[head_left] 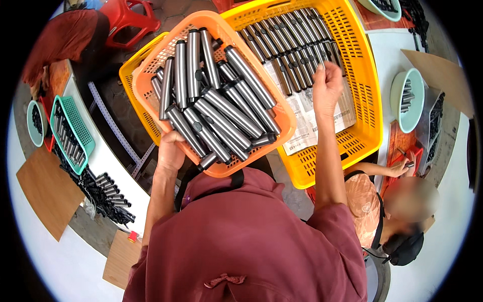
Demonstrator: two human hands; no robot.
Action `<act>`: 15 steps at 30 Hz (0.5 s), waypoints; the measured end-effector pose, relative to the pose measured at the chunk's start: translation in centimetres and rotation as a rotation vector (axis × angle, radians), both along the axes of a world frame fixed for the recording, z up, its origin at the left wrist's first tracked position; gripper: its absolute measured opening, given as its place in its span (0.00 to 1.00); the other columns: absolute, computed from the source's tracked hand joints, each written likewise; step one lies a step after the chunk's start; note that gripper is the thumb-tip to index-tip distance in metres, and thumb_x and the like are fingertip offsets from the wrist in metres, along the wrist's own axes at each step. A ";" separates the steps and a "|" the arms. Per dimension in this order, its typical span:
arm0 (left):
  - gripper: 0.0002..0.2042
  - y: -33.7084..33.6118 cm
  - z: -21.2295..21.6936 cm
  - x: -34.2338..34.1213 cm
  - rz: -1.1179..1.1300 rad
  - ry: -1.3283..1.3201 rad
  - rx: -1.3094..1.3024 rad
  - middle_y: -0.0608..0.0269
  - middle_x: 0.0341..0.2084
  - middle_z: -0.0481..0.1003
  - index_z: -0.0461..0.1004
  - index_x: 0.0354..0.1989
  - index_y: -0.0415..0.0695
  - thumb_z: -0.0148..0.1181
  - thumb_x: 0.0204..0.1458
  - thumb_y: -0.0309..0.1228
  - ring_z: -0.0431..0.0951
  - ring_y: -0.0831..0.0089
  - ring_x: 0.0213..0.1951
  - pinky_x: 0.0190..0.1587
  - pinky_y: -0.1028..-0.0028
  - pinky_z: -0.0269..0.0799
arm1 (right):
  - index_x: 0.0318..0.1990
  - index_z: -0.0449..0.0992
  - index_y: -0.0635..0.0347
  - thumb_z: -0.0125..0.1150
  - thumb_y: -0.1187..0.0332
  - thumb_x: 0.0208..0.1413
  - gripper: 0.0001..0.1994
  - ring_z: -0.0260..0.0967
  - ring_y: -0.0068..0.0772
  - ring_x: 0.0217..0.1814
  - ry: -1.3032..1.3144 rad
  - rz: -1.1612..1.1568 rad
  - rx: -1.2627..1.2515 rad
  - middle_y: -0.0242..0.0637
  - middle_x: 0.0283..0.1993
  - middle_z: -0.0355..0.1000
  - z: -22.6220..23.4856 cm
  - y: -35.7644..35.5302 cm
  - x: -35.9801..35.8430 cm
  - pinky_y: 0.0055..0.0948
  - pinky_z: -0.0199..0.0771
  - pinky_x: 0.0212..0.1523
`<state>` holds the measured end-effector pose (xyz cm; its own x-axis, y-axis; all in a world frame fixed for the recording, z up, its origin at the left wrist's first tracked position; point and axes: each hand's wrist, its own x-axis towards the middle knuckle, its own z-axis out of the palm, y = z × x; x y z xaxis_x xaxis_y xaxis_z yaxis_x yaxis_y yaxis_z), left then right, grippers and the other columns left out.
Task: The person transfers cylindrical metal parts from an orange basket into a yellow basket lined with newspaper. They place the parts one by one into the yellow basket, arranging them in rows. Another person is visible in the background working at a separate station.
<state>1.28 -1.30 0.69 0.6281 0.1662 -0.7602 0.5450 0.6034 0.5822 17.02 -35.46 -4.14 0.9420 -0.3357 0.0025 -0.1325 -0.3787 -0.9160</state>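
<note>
Left hand (170, 151): forearm raised, fingers curled closed in a grip | Right hand (327, 86): arm extended upward, fingers bent loosely, fingertips pinched together

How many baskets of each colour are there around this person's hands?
Orange basket: 1, gripped by the left hand
Yellow baskets: 2, the right hand in the bigger one
Green basket: 1
Total: 4

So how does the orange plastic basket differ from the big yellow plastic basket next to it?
The orange plastic basket is smaller and its metal tubes lie piled loosely at mixed angles; the big yellow plastic basket is larger, lined with printed paper, its tubes in a neat row. The left hand grips the orange basket's rim; the right hand reaches into the yellow one. Both have perforated walls.
</note>
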 end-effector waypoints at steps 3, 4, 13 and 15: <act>0.17 0.3 -0.2 -0.2 -0.003 0.034 0.018 0.62 0.23 0.74 0.71 0.36 0.36 0.45 0.33 0.20 0.73 0.71 0.23 0.26 0.72 0.72 | 0.45 0.72 0.61 0.57 0.72 0.59 0.09 0.66 0.15 0.29 -0.034 0.334 0.157 0.29 0.31 0.72 8.3 8.0 1.3 0.15 0.67 0.29; 0.16 0.3 0.0 0.0 -0.021 0.022 0.008 0.62 0.23 0.74 0.71 0.35 0.36 0.45 0.33 0.20 0.73 0.71 0.22 0.27 0.72 0.72 | 0.45 0.72 0.63 0.59 0.69 0.58 0.10 0.70 0.18 0.30 -0.059 0.491 0.004 0.33 0.33 0.75 9.9 10.4 1.7 0.19 0.70 0.30; 0.21 0.1 0.9 0.1 -0.065 -0.041 -0.006 0.62 0.24 0.71 0.66 0.43 0.38 0.44 0.34 0.20 0.72 0.71 0.22 0.24 0.71 0.72 | 0.45 0.64 0.76 0.61 0.56 0.49 0.28 0.74 0.57 0.44 0.275 0.887 -0.446 0.58 0.37 0.75 9.9 22.2 3.6 0.43 0.72 0.48; 0.21 0.1 0.5 -0.1 -0.039 -0.052 -0.018 0.62 0.25 0.72 0.67 0.42 0.38 0.44 0.34 0.20 0.73 0.71 0.23 0.25 0.70 0.72 | 0.47 0.63 0.76 0.62 0.56 0.47 0.30 0.73 0.56 0.46 0.358 0.813 -0.397 0.60 0.39 0.74 9.5 22.6 3.5 0.43 0.71 0.49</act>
<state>1.20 -1.17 1.21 0.6723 0.1273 -0.7293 0.5378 0.5931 0.5992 20.53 -12.83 5.34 0.8529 0.3810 -0.3570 0.0596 -0.7503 -0.6584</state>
